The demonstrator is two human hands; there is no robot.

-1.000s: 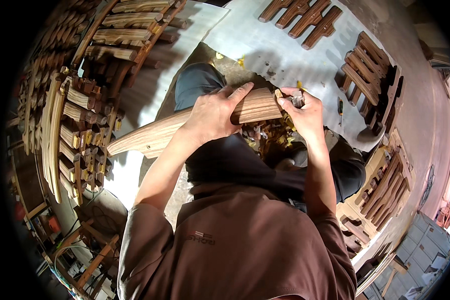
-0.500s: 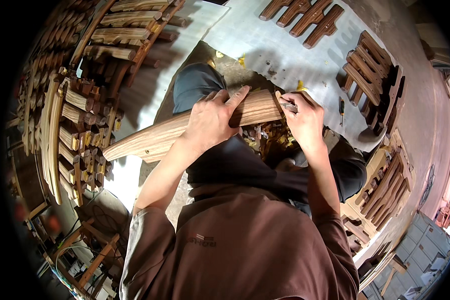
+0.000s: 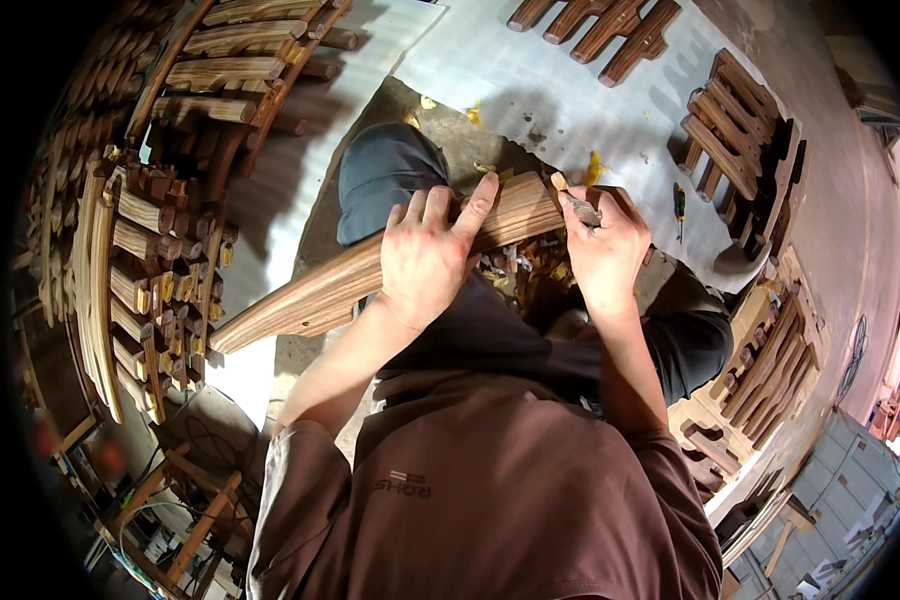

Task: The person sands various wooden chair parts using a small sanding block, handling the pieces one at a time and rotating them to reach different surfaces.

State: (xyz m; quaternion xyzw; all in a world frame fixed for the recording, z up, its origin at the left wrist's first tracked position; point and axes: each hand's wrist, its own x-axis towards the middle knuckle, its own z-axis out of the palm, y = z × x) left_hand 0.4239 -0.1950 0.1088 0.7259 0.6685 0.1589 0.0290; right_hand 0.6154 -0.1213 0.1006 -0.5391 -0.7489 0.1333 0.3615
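A long, striped brown wooden piece (image 3: 325, 291) lies slantwise over my lap, tapering toward its left end. My left hand (image 3: 426, 245) is closed over its upper half, thumb stretched along the wood and fingers bent over the far edge. Beside the right end of the wood, my right hand (image 3: 608, 243) is pinched around a small grey, crumpled-looking thing (image 3: 586, 212). A pale tip (image 3: 559, 182) shows at the same fingers, and I cannot tell what it belongs to. Below the wood, brown and yellow scraps (image 3: 542, 268) lie in a heap between my legs.
Stacked wooden parts (image 3: 160, 250) crowd the left side. Several shaped wooden pieces (image 3: 595, 30) lie on the pale sheet (image 3: 530, 75) ahead. Another stack (image 3: 730, 135) stands at the right, near a screwdriver (image 3: 680, 208). More wooden parts (image 3: 765, 365) rest on cardboard at lower right.
The left end of the wooden piece has dipped lower, so it slants more steeply. Both hands keep their places on and beside it. The whole view has shifted slightly.
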